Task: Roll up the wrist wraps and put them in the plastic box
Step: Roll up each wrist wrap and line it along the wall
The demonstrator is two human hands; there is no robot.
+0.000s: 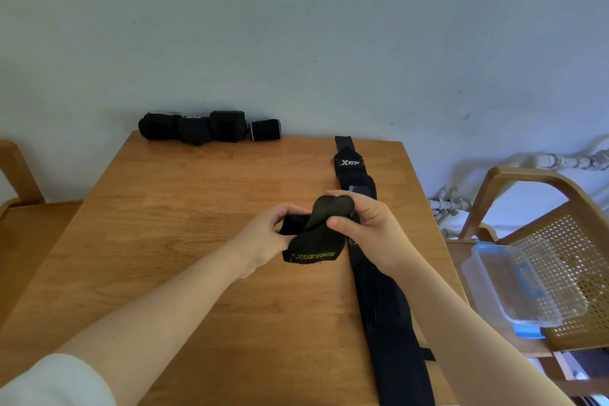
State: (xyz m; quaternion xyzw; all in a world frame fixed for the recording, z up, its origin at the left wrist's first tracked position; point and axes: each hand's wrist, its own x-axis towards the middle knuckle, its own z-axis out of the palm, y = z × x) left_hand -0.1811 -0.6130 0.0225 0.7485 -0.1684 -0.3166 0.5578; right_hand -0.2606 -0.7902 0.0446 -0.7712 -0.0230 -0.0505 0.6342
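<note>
Both hands, left (pixel 263 234) and right (pixel 369 227), pinched a black wrap (pixel 316 241) in curled fingers (pixel 342 222) above the surface (pixel 184 214), a clear box (pixel 520 287) well right of them.

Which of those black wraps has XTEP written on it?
The long wrap lying unrolled along the table's right side; its white logo sits at the far end. The held wrap reads XUEYING.
</note>
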